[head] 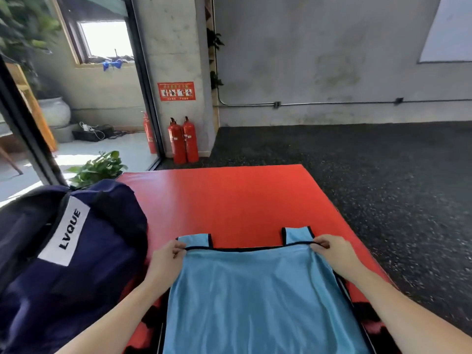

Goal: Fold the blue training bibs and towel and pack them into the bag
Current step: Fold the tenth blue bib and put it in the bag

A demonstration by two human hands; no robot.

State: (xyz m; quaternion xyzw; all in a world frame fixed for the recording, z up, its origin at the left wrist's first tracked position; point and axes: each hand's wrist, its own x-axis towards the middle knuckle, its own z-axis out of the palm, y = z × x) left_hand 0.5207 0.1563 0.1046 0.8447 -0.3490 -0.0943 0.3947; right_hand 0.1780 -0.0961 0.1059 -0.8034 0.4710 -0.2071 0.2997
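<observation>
Two corners of the blue bib (pixel 255 297) are pinched, one in my left hand (pixel 166 259), one in my right hand (pixel 332 251), low in the frame on the red mat (pixel 229 200). It looks light, limp and slippery, so I judge the bound black hem the safest hold.

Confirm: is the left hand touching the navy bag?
Apart. The head view shows red mat between the left hand, which pinches the blue bib, and the bag.

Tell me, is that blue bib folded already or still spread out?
Being folded. Both hands, left and right, pinch the bib's hem and bring it up to the shoulder straps on the red mat.
</observation>
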